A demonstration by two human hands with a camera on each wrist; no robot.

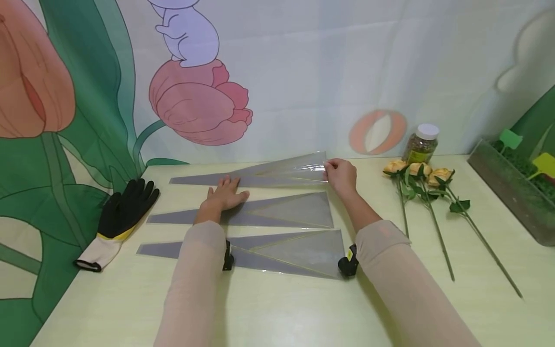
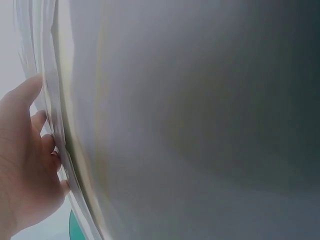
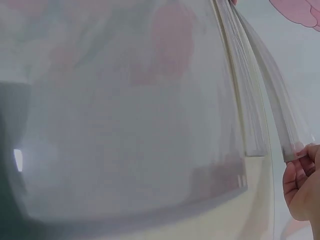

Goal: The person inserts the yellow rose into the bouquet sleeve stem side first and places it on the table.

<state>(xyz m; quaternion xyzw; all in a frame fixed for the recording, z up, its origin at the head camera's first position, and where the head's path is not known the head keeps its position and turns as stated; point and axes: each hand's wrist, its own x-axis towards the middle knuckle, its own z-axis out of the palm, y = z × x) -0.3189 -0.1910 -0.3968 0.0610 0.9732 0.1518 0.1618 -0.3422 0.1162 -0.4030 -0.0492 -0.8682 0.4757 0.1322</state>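
Three long, tapered clear plastic flower sleeves with gold lines lie in rows, wide ends to the right. My right hand (image 1: 342, 177) pinches the wide end of the far sleeve (image 1: 286, 169), which is lifted and bowed at that end. In the right wrist view, fingertips (image 3: 306, 152) hold that sleeve's edge. My left hand (image 1: 225, 195) rests with spread fingers on the far sleeve's narrower part, its palm over the middle sleeve (image 1: 290, 210). Below both forearms lies the near sleeve (image 1: 299, 250). The left wrist view shows the hand (image 2: 32, 165) beside sleeve edges.
Three yellow artificial roses (image 1: 418, 169) with long stems lie on the table (image 1: 277, 308) at right. Behind them stands a white-lidded jar (image 1: 421, 144). A clear planter (image 1: 511, 193) occupies the far right; a black-and-white glove (image 1: 125, 212) lies left. A printed cloth (image 1: 303, 86) hangs behind.
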